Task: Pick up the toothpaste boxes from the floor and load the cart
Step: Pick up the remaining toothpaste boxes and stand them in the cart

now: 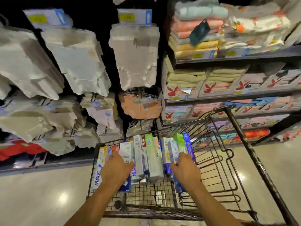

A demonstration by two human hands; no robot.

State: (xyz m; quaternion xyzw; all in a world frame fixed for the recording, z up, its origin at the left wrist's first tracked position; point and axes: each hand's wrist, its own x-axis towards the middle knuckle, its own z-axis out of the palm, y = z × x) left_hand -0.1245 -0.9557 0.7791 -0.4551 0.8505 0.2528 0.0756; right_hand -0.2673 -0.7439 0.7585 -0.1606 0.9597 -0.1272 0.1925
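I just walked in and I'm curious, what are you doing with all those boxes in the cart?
A person is loading toothpaste boxes into a wire cart. The left hand rests on one end of the row and the right hand holds the other end. Shelves of towels stand behind.

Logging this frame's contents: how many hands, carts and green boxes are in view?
Hands: 2, left hand and right hand
Cart: 1
Green boxes: 2
Total: 5
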